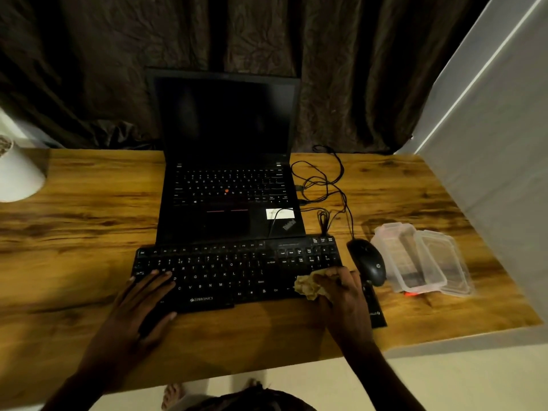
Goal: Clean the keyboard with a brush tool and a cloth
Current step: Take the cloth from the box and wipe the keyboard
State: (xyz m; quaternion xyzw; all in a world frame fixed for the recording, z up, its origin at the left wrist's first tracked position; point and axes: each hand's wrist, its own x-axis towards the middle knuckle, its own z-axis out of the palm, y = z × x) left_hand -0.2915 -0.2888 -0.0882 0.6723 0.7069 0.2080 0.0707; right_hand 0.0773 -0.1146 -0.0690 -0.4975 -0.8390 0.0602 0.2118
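A black external keyboard (225, 271) lies on the wooden desk (89, 221) in front of an open laptop. My left hand (142, 304) rests flat on the keyboard's left end, fingers spread over the keys. My right hand (345, 301) is closed around a crumpled tan cloth (307, 287) pressed against the keyboard's right end, near the number pad. A slim black object (375, 310), possibly the brush tool, lies on the desk just right of that hand, partly hidden by it.
The black laptop (228, 185) stands open behind the keyboard, its screen dark. A black mouse (367, 261) with tangled cables (323, 185) sits to the right. Further right are a clear plastic box (400, 256) and lid (444, 262). A white lampshade (17, 176) stands far left.
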